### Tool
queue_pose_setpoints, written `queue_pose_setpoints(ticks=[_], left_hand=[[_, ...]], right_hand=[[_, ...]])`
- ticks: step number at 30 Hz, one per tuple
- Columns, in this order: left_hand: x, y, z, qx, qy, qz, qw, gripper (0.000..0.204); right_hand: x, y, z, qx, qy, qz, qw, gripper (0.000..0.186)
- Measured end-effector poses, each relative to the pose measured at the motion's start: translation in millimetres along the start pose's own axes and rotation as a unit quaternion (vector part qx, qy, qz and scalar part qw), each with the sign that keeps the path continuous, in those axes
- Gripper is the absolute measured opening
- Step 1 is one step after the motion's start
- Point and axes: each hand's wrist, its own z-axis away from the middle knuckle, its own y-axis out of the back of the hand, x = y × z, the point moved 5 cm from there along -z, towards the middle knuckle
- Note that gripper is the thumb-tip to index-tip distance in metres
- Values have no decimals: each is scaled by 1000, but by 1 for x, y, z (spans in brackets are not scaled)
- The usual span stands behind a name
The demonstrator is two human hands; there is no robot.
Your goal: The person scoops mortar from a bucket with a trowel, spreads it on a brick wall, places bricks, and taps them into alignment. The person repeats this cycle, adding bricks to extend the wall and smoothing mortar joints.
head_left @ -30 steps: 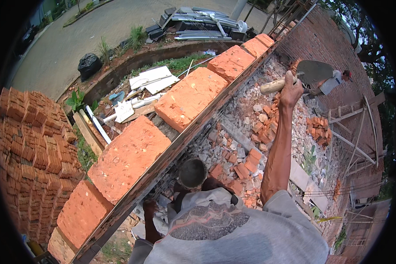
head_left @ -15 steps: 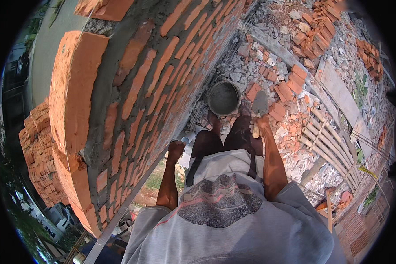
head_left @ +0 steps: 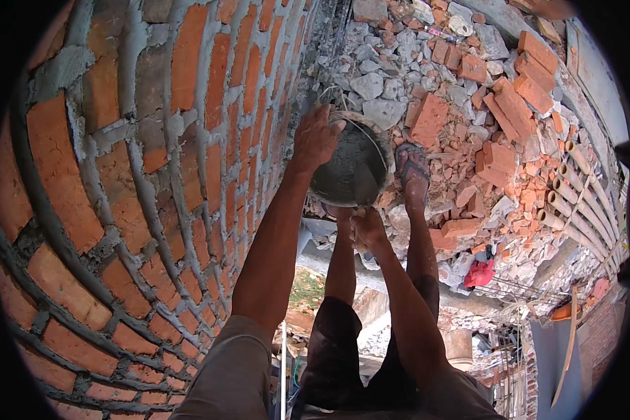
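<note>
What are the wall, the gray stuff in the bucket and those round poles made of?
The wall seems to be rough, matte clay brick: orange blocks, gray joints. The gray stuff is probably wet mortar, since it looks smooth and damp. The poles are likely bamboo: smooth, tan, with hollow-looking ends.

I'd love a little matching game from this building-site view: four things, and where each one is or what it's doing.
1. Left hand
2. Right hand
3. Brick wall
4. Bamboo poles

A. Along the picture's left side
B. Grips the trowel
C. Side by side at the picture's right
D. At the rim of the bucket

Pairs: 1-D, 2-B, 3-A, 4-C
</note>
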Motion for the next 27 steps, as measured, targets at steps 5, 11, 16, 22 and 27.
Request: queue_pose_setpoints(ticks=[5,11,16,22,27], left_hand=[[-12,-69,-25,-241,-45,-23,969,28],[64,-33,20,-278,-119,16,953,21],[130,13,-37,-182,-107,39,977,23],[153,-9,-121,-34,-126,81,988,34],[172,-50,-198,49,-191,110,974,35]], right_hand=[[25,16,31,-47,-68,-41,996,21],[22,74,66,15,-32,102,994,29],[-2,120,82,-10,131,117,984,27],[-74,145,78,115,309,95,939,30],[-164,182,43,214,219,331,892,30]])
